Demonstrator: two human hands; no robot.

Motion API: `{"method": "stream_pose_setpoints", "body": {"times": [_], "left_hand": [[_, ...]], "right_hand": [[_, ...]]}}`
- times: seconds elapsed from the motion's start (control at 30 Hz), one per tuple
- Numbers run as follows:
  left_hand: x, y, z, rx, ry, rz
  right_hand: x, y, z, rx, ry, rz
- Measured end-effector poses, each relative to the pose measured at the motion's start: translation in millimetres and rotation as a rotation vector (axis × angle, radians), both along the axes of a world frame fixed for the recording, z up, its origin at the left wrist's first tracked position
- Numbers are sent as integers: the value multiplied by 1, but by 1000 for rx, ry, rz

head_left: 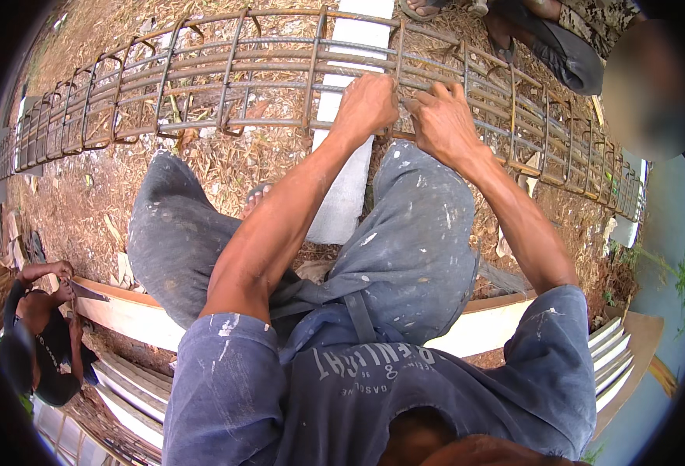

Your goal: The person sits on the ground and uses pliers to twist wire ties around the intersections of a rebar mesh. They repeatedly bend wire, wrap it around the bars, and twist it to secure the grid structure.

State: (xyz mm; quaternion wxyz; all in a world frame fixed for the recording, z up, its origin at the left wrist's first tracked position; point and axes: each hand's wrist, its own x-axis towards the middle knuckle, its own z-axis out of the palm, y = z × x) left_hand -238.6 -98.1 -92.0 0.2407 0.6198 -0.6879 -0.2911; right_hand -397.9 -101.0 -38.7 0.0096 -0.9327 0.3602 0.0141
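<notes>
A long cage of rusty steel bars [195,71] with square stirrups runs across the far side, in front of my knees. My left hand [369,107] is closed at the cage, its fingers against the bars beside a stirrup [399,56]. Just to the right, my right hand [442,123] is closed too, knuckles up, thumb side toward the left hand. A small gap parts the two hands. Whatever the fingers of either hand pinch is hidden or too small to make out.
A pale board [342,194] lies under the cage between my knees. Behind me runs a white-sided plank [136,314], with stacked slats [128,396] near it. Another person [47,334] is at the lower left; a person's legs [552,50] are beyond the cage. Dry litter [272,116] covers the ground.
</notes>
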Motion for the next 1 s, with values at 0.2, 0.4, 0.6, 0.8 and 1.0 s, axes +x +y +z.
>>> {"method": "stream_pose_setpoints", "body": {"times": [0.2, 0.4, 0.6, 0.8, 1.0], "left_hand": [[-15, 27, -14, 44, 429, 232], [-17, 25, -19, 132, 768, 427], [-28, 22, -19, 124, 629, 535], [-37, 23, -18, -10, 384, 587], [-39, 22, -20, -75, 378, 515]], "right_hand": [[2, -5, 8, -2, 10, 117], [30, -62, 2, 155, 39, 239], [48, -81, 2, 446, 56, -223], [58, -77, 16, 398, 246, -316], [11, -83, -6, 730, 156, -286]]}}
